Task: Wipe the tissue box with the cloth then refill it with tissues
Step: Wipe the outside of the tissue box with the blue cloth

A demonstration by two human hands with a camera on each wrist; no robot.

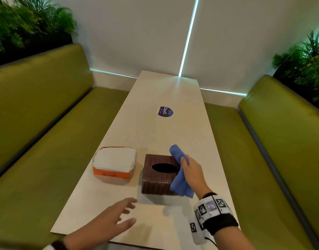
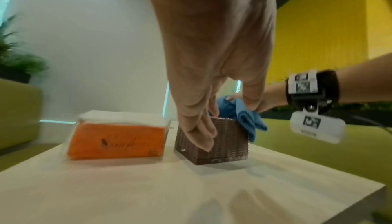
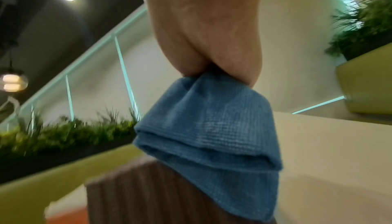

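Observation:
A brown woven tissue box [image 1: 156, 179] with a dark oval hole in its top stands on the pale table [image 1: 166, 134], also in the left wrist view as the box [image 2: 224, 145] and in the right wrist view [image 3: 135, 194]. My right hand [image 1: 190, 171] grips a folded blue cloth [image 1: 180, 175] that drapes over the box's right edge; the cloth [image 3: 212, 135] hangs from my pinched fingers. An orange pack of white tissues [image 1: 114, 163] lies left of the box. My left hand [image 1: 122, 213] hovers in front of the box with fingers spread, holding nothing.
Green bench seats [image 1: 37, 123] run along both sides of the table. A round blue sticker [image 1: 165, 111] is on the table further back. Plants [image 1: 25, 20] stand behind the seat backs. A tracker band sits on my right wrist [image 1: 212, 212].

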